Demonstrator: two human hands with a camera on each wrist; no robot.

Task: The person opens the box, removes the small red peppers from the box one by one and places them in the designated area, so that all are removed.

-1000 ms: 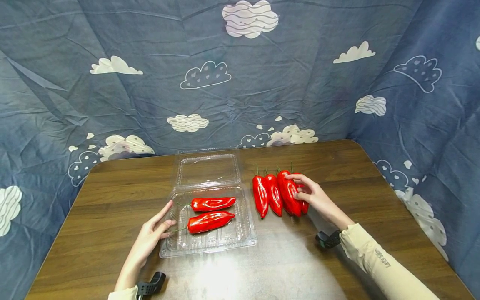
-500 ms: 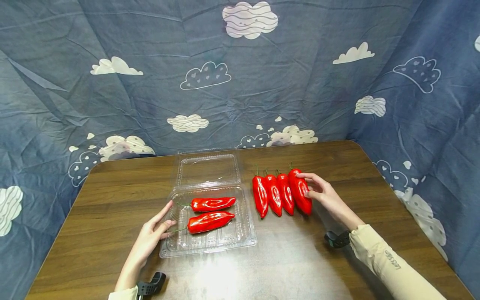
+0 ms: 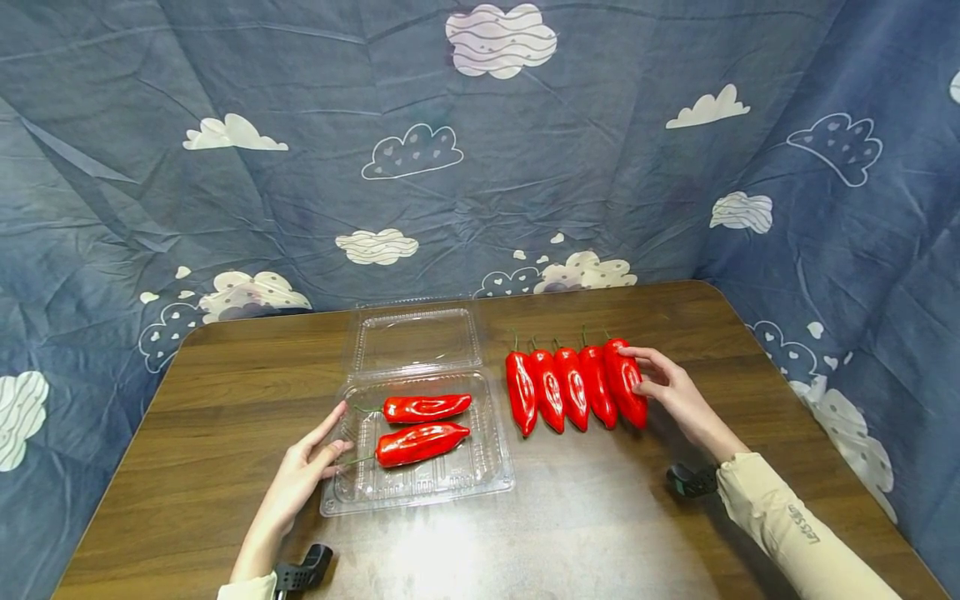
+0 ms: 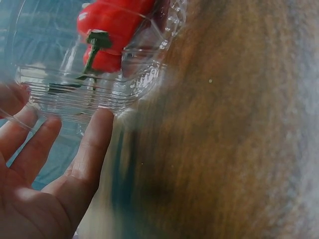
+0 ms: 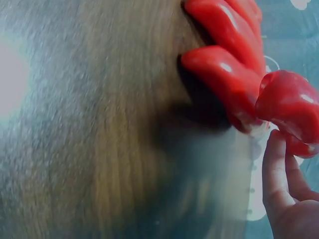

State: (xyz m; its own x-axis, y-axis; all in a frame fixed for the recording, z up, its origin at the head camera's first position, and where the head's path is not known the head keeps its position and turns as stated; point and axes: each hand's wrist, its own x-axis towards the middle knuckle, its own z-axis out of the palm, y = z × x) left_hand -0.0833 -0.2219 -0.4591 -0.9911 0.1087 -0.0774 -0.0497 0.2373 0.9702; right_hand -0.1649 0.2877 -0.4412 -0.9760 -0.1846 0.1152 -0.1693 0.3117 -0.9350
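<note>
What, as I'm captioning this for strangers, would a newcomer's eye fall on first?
Most likely the four glossy red peppers lined up on the right of the table, with a fifth pepper beside them in the person's right grip. Next, perhaps, two more peppers inside the open clear plastic box, left of the row. Behind it all hangs a blue cloth with pale clouds.

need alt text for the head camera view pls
A right hand holds a long red pepper at the right end of a row, beside four similar peppers on a brown wooden table. The left hand touches the left edge of an open clear plastic clamshell containing two more peppers. Blue cloud-print cloth hangs behind.
</note>
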